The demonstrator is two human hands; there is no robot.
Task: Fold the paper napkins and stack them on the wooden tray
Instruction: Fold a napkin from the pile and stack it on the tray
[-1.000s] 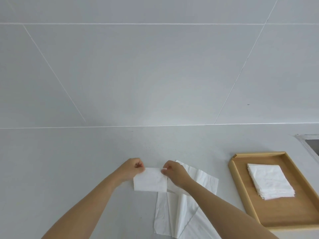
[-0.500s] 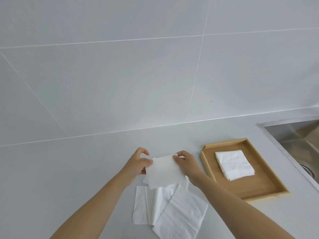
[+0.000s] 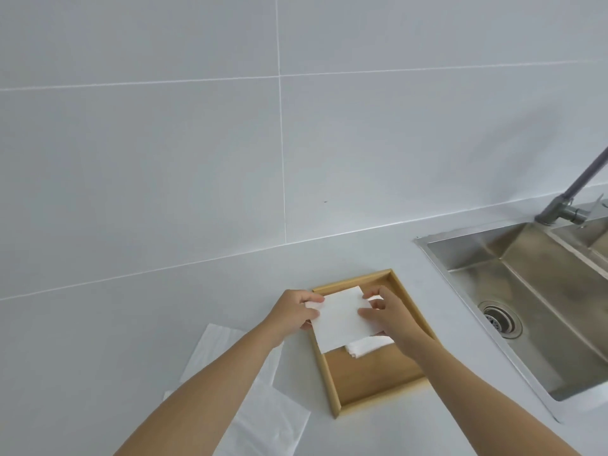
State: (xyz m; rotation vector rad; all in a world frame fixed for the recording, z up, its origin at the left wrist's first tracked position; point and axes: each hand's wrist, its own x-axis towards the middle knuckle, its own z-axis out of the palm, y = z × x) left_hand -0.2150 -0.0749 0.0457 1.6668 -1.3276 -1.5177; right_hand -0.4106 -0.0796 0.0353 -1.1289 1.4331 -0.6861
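Both my hands hold one folded white napkin [image 3: 340, 319] flat above the far half of the wooden tray [image 3: 370, 378]. My left hand [image 3: 296, 312] pinches its left edge and my right hand [image 3: 386, 312] grips its right edge. Under the held napkin, a stack of folded napkins [image 3: 367, 345] lies in the tray, mostly hidden, with only its near corner showing. Unfolded white napkins [image 3: 260, 419] lie on the counter to the left of the tray, partly under my left forearm.
A steel sink [image 3: 526, 311] with a drain is sunk into the counter right of the tray, with a grey tap [image 3: 566, 209] at its back. A white tiled wall rises behind the pale counter [image 3: 98, 340].
Both hands have carried the folded napkin from above the loose napkins rightward to over the tray. The view has swung right, bringing the sink into sight.
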